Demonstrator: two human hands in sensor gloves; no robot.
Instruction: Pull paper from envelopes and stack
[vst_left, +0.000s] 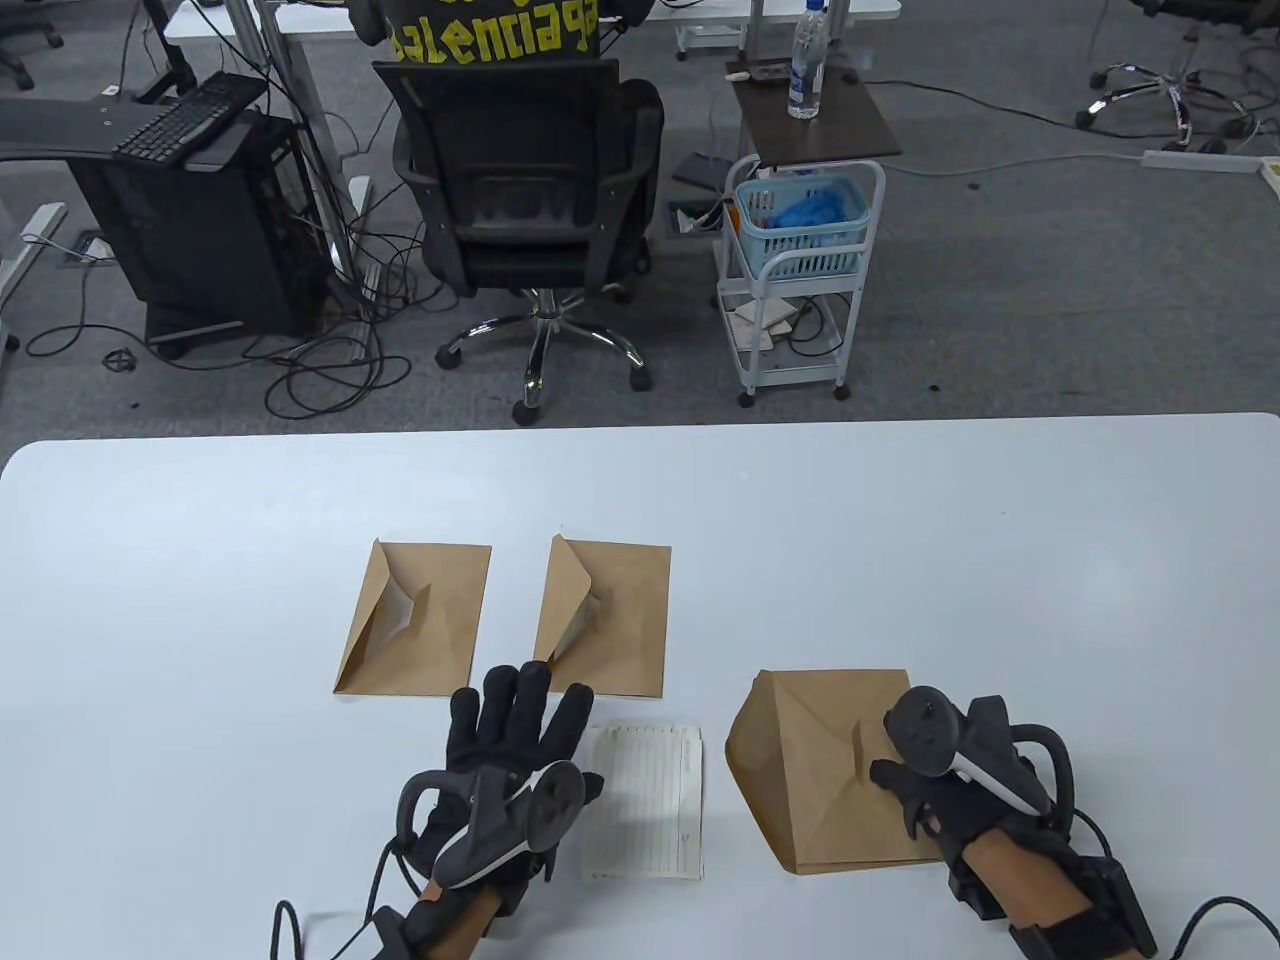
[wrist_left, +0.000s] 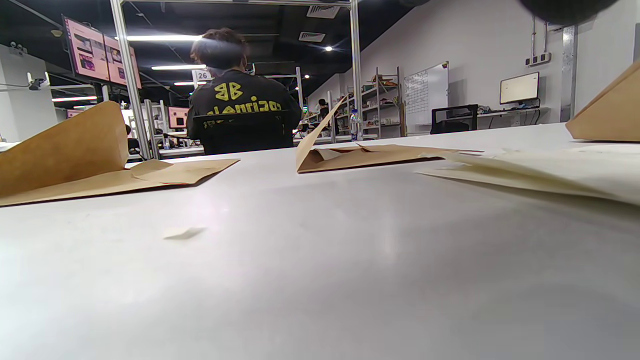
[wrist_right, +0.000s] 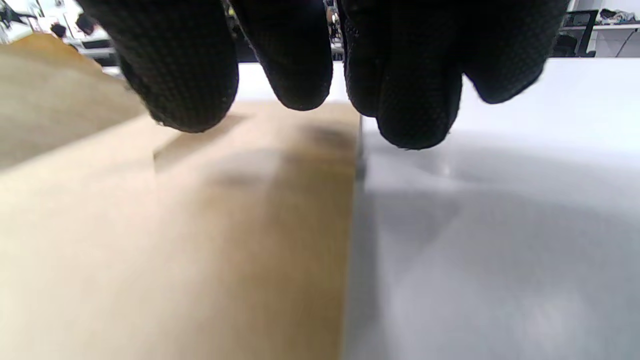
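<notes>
Left grip (vst_left: 510, 740) wide, fingers spread beside paper (vst_left: 645, 800); right grip (vst_left: 915, 775) on envelope (vst_left: 820, 770), closure unclear.

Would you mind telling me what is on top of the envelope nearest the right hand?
The right hand rests on the tilted envelope near its right edge. Whether paper remains inside cannot be seen.

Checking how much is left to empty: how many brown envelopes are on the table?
3: left envelope, middle envelope, both flaps open; the near-right envelope lies under the right hand.
</notes>
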